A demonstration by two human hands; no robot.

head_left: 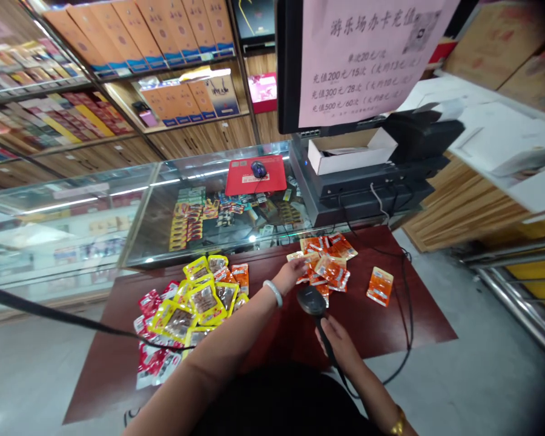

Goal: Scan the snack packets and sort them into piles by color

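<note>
My right hand (338,342) is wrapped round the handle of a black barcode scanner (312,301), its wide head tilted toward the orange packets. With a pale bangle at the wrist, my left hand (291,272) reaches to the left edge of a loose pile of orange snack packets (331,267). Its fingers close on a packet there, though they partly hide it. One single orange packet (380,286) lies apart at the right. On the left of the brown tabletop (272,330) is a heap of yellow snack packets (204,303) over red and white packets (152,357).
Behind the tabletop stands a glass display counter (158,242) with a red mat (275,175) and a mouse (258,169). A monitor with a pink notice (363,60) rises above a dark cash drawer (331,203). Cables (411,303) trail at right; a black strap (72,318) crosses left.
</note>
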